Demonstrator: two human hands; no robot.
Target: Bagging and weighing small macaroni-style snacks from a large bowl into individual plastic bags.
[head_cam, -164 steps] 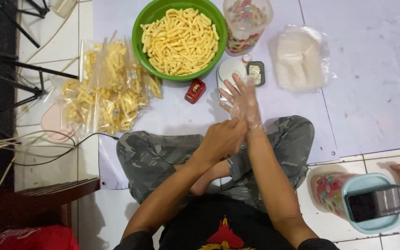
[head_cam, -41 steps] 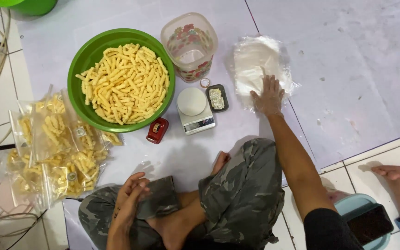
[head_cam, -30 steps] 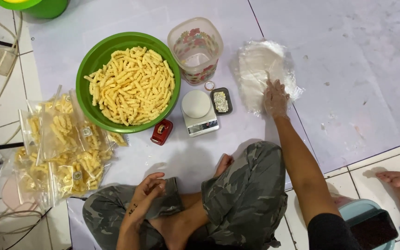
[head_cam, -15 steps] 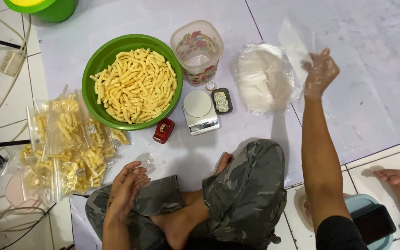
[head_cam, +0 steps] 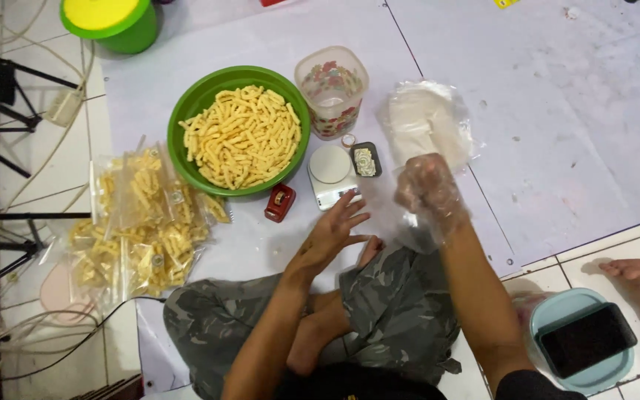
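My right hand [head_cam: 427,194], inside a thin clear plastic glove, is raised over my knee and holds a clear plastic bag [head_cam: 388,216] that hangs from its fingers. My bare left hand [head_cam: 332,234] reaches toward it with fingers spread, just below the small white kitchen scale [head_cam: 330,174]. A stack of clear plastic bags [head_cam: 427,122] lies beyond the right hand. A green bowl [head_cam: 191,110] full of yellow stick snacks sits at the upper left of my hands.
Filled snack bags [head_cam: 138,226] lie piled at the left. A clear flowered container [head_cam: 331,89], a small black tray [head_cam: 365,159] and a small red object [head_cam: 279,203] stand around the scale. A green lidded tub [head_cam: 112,22], cables [head_cam: 35,159], another person's foot [head_cam: 635,274], a phone on a teal lid [head_cam: 585,341].
My right hand has come back from the bag stack with a clear bag, down toward my knee. My left hand rose from my leg toward it.
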